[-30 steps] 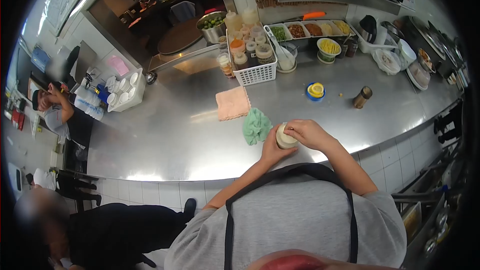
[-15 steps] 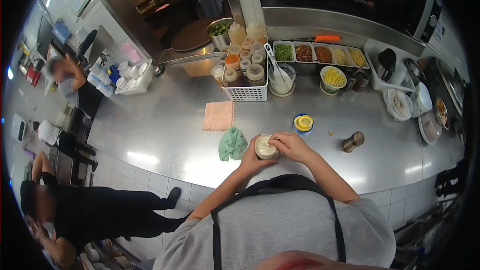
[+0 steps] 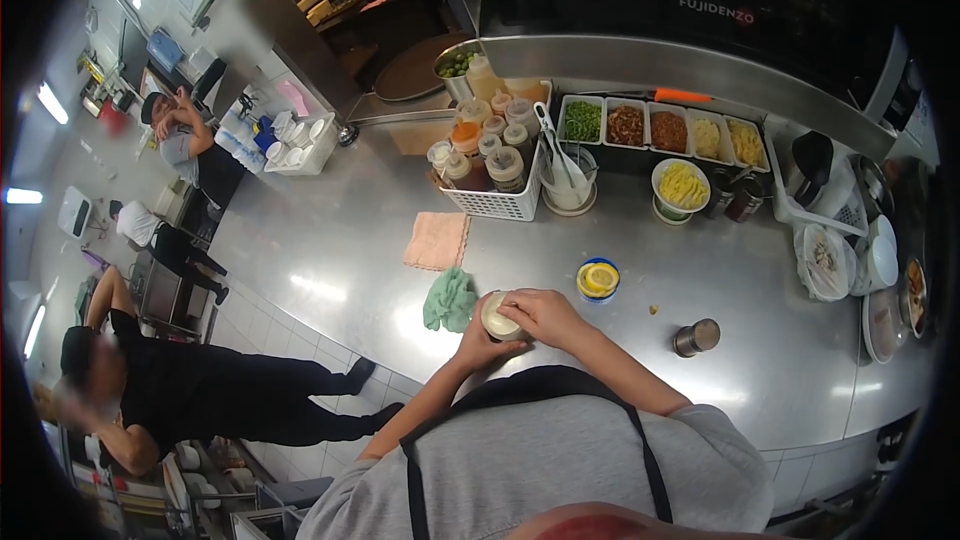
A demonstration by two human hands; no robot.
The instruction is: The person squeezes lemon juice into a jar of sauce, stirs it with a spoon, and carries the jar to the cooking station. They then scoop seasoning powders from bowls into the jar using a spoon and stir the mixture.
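Observation:
A small round cup [image 3: 497,317] with pale cream-coloured contents stands at the counter's near side. My left hand [image 3: 480,347] wraps round the cup's side. My right hand [image 3: 541,317] is over the cup's opening, its fingers pinched together. Whatever those fingers hold is hidden or too small to make out. Left of the cup lies a crumpled green cloth [image 3: 449,300], close to my left hand. Beyond my right hand sits a blue-rimmed dish with lemon slices [image 3: 598,280].
A folded peach cloth [image 3: 436,241], a pepper mill [image 3: 697,338] and a bowl of yellow strips [image 3: 681,186] are on the steel counter [image 3: 560,225]. Farther back stand a white basket of squeeze bottles [image 3: 490,202] and topping trays [image 3: 625,125]. Other people [image 3: 200,390] are at left.
The view has swung, so the scene appears shifted and tilted. Both hands remain at the cup; my right fingers now cover more of its opening.

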